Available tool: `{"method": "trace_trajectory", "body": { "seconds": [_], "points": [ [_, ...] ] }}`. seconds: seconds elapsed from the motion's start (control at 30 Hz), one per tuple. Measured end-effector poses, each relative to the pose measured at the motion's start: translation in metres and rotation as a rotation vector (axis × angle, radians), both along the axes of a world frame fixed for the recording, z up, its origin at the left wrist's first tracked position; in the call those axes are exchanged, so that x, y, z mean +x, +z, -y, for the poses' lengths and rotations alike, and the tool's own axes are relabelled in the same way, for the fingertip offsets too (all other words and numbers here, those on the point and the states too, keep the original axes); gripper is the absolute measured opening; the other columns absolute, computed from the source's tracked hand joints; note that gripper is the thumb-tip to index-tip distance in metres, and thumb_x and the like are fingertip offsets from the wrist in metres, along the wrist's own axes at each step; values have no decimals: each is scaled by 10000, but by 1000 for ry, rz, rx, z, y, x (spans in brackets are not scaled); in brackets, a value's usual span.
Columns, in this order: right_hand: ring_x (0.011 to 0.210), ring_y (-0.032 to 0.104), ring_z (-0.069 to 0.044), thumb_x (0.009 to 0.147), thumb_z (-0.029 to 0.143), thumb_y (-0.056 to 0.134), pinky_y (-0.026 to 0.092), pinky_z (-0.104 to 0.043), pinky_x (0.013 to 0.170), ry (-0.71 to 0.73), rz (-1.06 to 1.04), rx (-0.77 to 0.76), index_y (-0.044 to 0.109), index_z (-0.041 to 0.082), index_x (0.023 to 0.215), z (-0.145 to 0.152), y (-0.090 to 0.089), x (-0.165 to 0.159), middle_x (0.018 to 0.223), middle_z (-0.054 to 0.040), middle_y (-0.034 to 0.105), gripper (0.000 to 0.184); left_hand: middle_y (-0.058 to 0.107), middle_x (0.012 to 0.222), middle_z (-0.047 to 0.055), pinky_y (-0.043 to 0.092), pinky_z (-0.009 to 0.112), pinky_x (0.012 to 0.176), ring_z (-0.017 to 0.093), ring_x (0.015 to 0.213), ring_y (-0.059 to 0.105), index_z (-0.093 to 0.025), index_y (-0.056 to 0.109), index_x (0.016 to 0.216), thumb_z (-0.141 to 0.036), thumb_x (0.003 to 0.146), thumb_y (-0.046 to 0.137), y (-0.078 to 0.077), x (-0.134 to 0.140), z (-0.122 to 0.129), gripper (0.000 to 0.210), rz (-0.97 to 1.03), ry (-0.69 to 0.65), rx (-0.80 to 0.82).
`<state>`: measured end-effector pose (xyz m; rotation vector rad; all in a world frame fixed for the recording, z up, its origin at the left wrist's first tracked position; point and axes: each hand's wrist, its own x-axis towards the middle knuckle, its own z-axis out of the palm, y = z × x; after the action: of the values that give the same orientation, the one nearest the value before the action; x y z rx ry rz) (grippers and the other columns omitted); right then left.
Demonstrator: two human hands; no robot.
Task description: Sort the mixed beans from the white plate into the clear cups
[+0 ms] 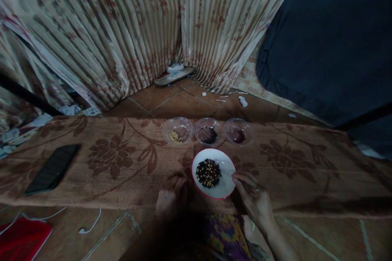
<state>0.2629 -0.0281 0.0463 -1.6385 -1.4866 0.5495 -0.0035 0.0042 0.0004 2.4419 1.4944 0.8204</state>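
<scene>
A white bowl with a red rim stands on the cloth, holding a mixed pile of dark and yellow beans. At its right edge, my right hand pinches thin metal tweezers, whose tips reach towards the pile. My left hand rests left of the bowl with its fingers curled in and nothing visible in them. Behind the bowl stand three clear plastic cups in a row: the left cup holds yellow beans, the middle cup black ones, the right cup dark red ones.
A brown flowered cloth covers the long, narrow table. Towards its left end lies a dark phone. Striped curtains hang beyond, with a slipper and scraps on the tiled floor. White earphones and a red item lie below left.
</scene>
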Motion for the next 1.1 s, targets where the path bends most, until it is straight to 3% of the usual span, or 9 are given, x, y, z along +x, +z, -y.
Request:
{"method": "trace_trajectory", "body": {
  "seconds": [0.53, 0.83, 0.97, 1.1],
  "points": [
    [971, 665, -212, 894, 410, 577, 578, -315, 774, 20, -30, -4, 726, 249, 892, 0, -6, -2, 1016, -71, 688, 219, 614, 818, 27, 489, 275, 698, 163, 783, 593, -217, 579, 929, -181, 918, 460, -1, 0, 1, 125, 9, 1, -15],
    [955, 665, -225, 892, 423, 579, 546, -373, 839, 7, 42, 21, 733, 251, 891, -1, -11, 4, 995, -72, 713, 231, 617, 816, 30, 497, 275, 714, 158, 789, 596, -218, 586, 893, -195, 928, 444, 2, 2, 2, 148, 0, 16, -28],
    [960, 661, -231, 890, 409, 583, 549, -374, 830, -2, 0, 12, 728, 239, 903, 3, -5, 2, 1003, -81, 707, 224, 627, 832, 35, 508, 274, 721, 159, 804, 606, -221, 587, 894, -188, 925, 448, 3, 1, 2, 146, -1, 15, -20],
    [953, 663, -239, 885, 382, 588, 559, -362, 776, -52, -38, 33, 722, 217, 909, 0, 12, 8, 1013, -99, 697, 214, 626, 815, 35, 522, 275, 685, 165, 795, 615, -224, 587, 890, -190, 925, 436, 0, 0, 1, 158, 6, 13, 6]
  ]
}}
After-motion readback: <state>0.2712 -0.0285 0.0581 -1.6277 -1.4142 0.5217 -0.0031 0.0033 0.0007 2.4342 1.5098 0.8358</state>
